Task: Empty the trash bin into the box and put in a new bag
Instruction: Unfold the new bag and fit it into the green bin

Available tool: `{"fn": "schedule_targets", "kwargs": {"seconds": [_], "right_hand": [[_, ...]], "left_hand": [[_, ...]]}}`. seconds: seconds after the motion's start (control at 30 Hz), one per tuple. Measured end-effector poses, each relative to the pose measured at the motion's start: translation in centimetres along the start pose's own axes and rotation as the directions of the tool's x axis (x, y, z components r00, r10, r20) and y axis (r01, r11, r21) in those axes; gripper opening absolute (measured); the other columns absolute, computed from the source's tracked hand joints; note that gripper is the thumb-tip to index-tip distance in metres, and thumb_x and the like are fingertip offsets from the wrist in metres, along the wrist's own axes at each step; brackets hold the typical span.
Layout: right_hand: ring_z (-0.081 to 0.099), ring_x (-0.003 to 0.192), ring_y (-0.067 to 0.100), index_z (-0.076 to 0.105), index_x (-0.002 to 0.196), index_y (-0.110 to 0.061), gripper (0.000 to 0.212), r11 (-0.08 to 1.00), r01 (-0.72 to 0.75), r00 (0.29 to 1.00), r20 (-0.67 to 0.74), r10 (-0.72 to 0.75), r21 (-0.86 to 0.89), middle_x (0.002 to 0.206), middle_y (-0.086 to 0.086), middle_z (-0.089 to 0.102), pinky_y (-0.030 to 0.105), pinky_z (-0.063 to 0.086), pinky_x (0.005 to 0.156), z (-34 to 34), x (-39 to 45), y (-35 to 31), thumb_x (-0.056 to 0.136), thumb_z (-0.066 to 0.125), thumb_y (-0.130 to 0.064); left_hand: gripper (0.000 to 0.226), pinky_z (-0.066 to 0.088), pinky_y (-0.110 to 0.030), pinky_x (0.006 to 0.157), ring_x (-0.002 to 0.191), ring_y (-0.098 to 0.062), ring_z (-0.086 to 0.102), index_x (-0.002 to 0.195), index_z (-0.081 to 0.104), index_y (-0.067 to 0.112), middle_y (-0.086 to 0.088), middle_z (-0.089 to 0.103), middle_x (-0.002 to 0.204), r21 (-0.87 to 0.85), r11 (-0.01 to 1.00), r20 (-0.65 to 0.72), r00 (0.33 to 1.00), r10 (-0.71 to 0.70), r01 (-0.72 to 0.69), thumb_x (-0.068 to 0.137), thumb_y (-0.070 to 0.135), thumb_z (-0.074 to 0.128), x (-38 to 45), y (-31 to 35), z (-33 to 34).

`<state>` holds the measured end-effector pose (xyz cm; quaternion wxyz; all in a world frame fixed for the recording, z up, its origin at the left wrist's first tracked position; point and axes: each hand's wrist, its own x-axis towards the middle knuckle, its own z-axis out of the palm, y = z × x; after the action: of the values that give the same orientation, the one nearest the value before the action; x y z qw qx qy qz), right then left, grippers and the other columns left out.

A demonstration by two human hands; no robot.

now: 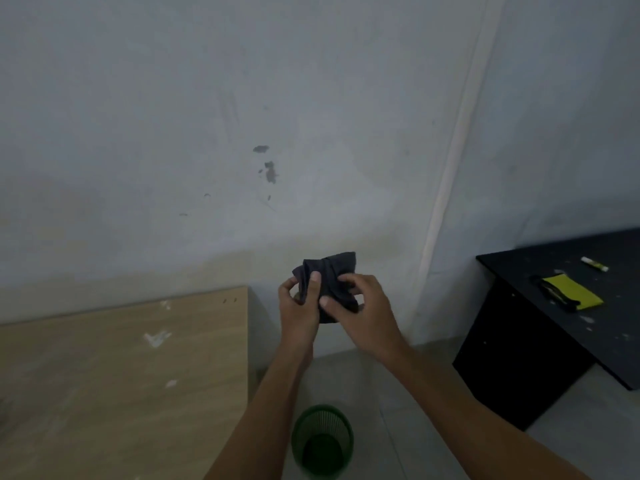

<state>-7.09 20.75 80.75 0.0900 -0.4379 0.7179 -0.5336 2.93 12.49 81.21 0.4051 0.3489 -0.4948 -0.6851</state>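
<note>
- The green bin (322,441) stands on the floor below my arms — it looks bare of any liner, though blur hides its depth.
- My left hand (300,306) and right hand (358,308) pinch the folded black bag (329,271) at chest height — working its layers apart, I judge, to open it.

Head-worn view, facing forward and down, close above hands (332,306), toward wall (207,133)

A black worktop (540,268) at the far right carries a yellow-and-black pouch (568,293) and, farther back, a small white stick (594,264) (too blurred to name). On the grey floor (408,410), near centre, stands a green mesh trash bin (322,441), upright.
</note>
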Motion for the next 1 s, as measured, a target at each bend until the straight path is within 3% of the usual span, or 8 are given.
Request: {"fn": "schedule_targets", "kwargs": {"seconds": [0.1, 0.2, 0.27, 0.43, 0.57, 0.77, 0.9, 1.0], "right_hand": [[0.061, 0.116, 0.008, 0.066, 0.123, -0.024, 0.042, 0.995, -0.027, 0.997, 0.080, 0.019, 0.097, 0.125, -0.007, 0.061, 0.023, 0.058, 0.088, -0.7, 1.7, 0.7, 0.084, 0.083, -0.026], [0.072, 0.098, 0.014, 0.074, 0.104, -0.015, 0.012, 0.980, -0.054, 0.998, 0.001, 0.055, 0.189, 0.102, 0.001, 0.075, 0.036, 0.062, 0.087, -1.8, 4.1, 1.4, 0.093, 0.072, -0.009], [0.075, 0.093, 0.020, 0.073, 0.099, -0.014, 0.010, 0.949, -0.114, 0.992, -0.023, 0.126, 0.292, 0.095, 0.005, 0.076, 0.044, 0.064, 0.084, -2.6, 5.1, 1.5, 0.097, 0.067, -0.006], [0.074, 0.101, 0.022, 0.071, 0.116, -0.019, 0.019, 0.785, -0.271, 0.935, -0.040, 0.352, 0.557, 0.109, 0.005, 0.076, 0.044, 0.064, 0.082, -4.0, 6.9, 1.7, 0.102, 0.059, -0.013], [0.072, 0.108, 0.029, 0.066, 0.130, -0.021, 0.030, 0.516, -0.342, 0.872, 0.062, 0.485, 0.785, 0.118, 0.008, 0.075, 0.051, 0.061, 0.088, -5.0, 8.3, 2.6, 0.102, 0.057, -0.015], [0.066, 0.108, 0.036, 0.065, 0.113, -0.006, 0.016, 0.147, -0.562, 0.652, 0.326, 0.684, 0.814, 0.130, 0.022, 0.064, 0.052, 0.057, 0.083, -5.9, 9.8, 4.9, 0.103, 0.053, -0.006], [0.064, 0.111, 0.033, 0.067, 0.108, -0.006, 0.017, 0.165, -0.549, 0.688, 0.331, 0.646, 0.820, 0.128, 0.019, 0.064, 0.060, 0.054, 0.094, -6.1, 10.5, 4.9, 0.103, 0.052, -0.012], [0.060, 0.118, 0.037, 0.068, 0.116, -0.013, 0.036, 0.129, -0.514, 0.712, 0.337, 0.616, 0.848, 0.132, 0.016, 0.061, 0.066, 0.046, 0.102, -6.2, 11.1, 4.3, 0.094, 0.048, -0.033]], "left_hand": [[0.082, 0.058, -0.056, 0.091, 0.107, -0.026, 0.072, 0.123, 0.055, 0.026, -0.008, 0.071, 0.119, -0.026, 0.999, 0.020, 1.000, -0.020, 0.021, 0.066, 0.084, 0.066, 2.1, 0.3, 0.4], [0.048, 0.058, -0.055, 0.091, 0.106, -0.024, 0.072, 0.109, 0.069, 0.024, -0.004, 0.075, 0.112, -0.010, 1.000, 0.062, 0.998, 0.030, -0.030, 0.085, 0.065, 0.065, 4.2, 0.7, 0.3], [0.038, 0.060, -0.053, 0.090, 0.107, -0.022, 0.072, 0.109, 0.071, 0.027, -0.001, 0.075, 0.113, 0.001, 0.999, 0.083, 0.995, 0.050, -0.051, 0.090, 0.059, 0.064, 5.4, 0.8, 0.2], [0.034, 0.060, -0.045, 0.092, 0.107, -0.018, 0.072, 0.116, 0.072, 0.025, 0.001, 0.075, 0.114, 0.011, 0.998, 0.033, 0.998, 0.060, -0.061, 0.096, 0.050, 0.061, 7.3, 1.6, 0.5], [0.028, 0.060, -0.043, 0.093, 0.109, -0.019, 0.071, 0.120, 0.070, 0.024, 0.002, 0.075, 0.116, -0.020, 0.995, -0.026, 0.995, 0.094, -0.095, 0.099, 0.041, 0.062, 8.1, 1.8, 0.5], [0.031, 0.060, -0.046, 0.091, 0.108, -0.025, 0.072, 0.127, 0.065, 0.016, -0.006, 0.073, 0.121, -0.116, 0.991, -0.063, 0.996, 0.058, -0.065, 0.102, 0.033, 0.059, 9.1, 2.3, 1.4], [0.027, 0.061, -0.046, 0.088, 0.103, -0.027, 0.070, 0.118, 0.064, 0.017, -0.010, 0.070, 0.120, 0.071, 0.997, -0.170, 0.984, 0.055, -0.044, 0.099, 0.037, 0.063, 10.3, 2.0, 2.0], [0.031, 0.060, -0.047, 0.091, 0.105, -0.028, 0.069, 0.123, 0.059, 0.016, -0.010, 0.066, 0.122, 0.054, 0.998, -0.198, 0.980, 0.027, -0.017, 0.099, 0.036, 0.063, 10.7, 1.3, 2.6]]}}
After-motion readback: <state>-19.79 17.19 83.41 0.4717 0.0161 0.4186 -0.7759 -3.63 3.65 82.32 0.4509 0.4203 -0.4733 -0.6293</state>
